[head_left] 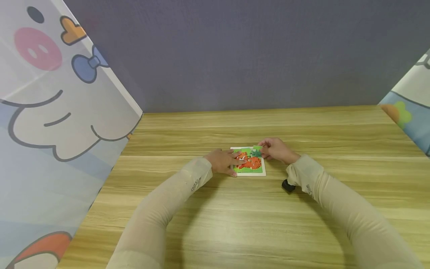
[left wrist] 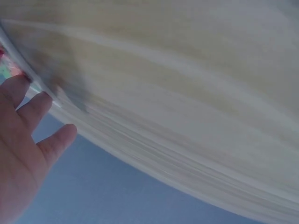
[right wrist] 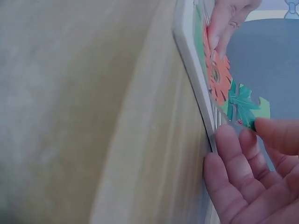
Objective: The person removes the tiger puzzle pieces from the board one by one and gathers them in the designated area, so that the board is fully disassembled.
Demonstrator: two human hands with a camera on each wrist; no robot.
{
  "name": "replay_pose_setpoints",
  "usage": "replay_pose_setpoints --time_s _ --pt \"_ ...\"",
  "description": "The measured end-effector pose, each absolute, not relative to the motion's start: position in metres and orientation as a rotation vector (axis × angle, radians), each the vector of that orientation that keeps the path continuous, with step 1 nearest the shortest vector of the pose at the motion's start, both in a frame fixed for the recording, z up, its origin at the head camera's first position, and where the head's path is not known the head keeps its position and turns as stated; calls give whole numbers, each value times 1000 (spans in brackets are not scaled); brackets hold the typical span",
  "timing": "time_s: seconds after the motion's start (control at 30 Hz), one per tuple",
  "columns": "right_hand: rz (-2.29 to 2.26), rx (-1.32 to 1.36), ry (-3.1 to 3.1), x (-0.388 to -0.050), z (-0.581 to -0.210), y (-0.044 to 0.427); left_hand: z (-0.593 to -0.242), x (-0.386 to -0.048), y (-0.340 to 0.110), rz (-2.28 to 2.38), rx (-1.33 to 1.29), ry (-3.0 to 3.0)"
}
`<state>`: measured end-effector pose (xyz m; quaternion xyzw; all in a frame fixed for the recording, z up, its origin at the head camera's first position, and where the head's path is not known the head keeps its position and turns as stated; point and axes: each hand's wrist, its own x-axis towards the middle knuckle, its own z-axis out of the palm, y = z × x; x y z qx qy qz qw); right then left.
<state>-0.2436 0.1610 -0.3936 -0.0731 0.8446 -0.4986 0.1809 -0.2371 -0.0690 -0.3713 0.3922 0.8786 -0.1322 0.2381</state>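
Observation:
A square puzzle in a white frame [head_left: 264, 174] lies on the table, with an orange striped animal on green. My left hand [head_left: 223, 162] rests on its left part with fingers spread; in the left wrist view the left hand [left wrist: 23, 149] reaches over the frame's edge. At the upper right corner my right hand [head_left: 276, 150] pinches a green puzzle piece [head_left: 257, 148]. The right wrist view shows the right hand [right wrist: 261, 172] with thumb and fingers on the piece with dark green leaves [right wrist: 245, 106], which is tilted up from the frame.
A small black object [head_left: 288, 186] lies on the wooden table [head_left: 235, 224] beside the right sleeve. Behind the table stands a grey-purple panel [head_left: 235, 56]. Cartoon-printed panels stand at the left [head_left: 67, 112] and right [head_left: 416, 97].

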Motion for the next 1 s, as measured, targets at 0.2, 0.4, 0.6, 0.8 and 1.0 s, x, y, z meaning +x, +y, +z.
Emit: replay_pose_setpoints --time_s 0.2,0.4,0.6,0.8,1.0 --pt "-1359 -255 2438 -243 -396 159 -370 -239 -66 -291 1060 2415" --pt "-1343 -301 2433 -245 -398 157 -369 -237 -62 -335 1039 2449" --pt "-1338 -315 2451 -246 -397 159 -369 -233 -56 -481 1081 2483" --pt "-1357 -275 2474 -247 -393 164 -370 -235 -52 -473 1067 2481" --pt "-1360 -267 2497 -248 -390 170 -375 -235 -56 -479 1047 2471"
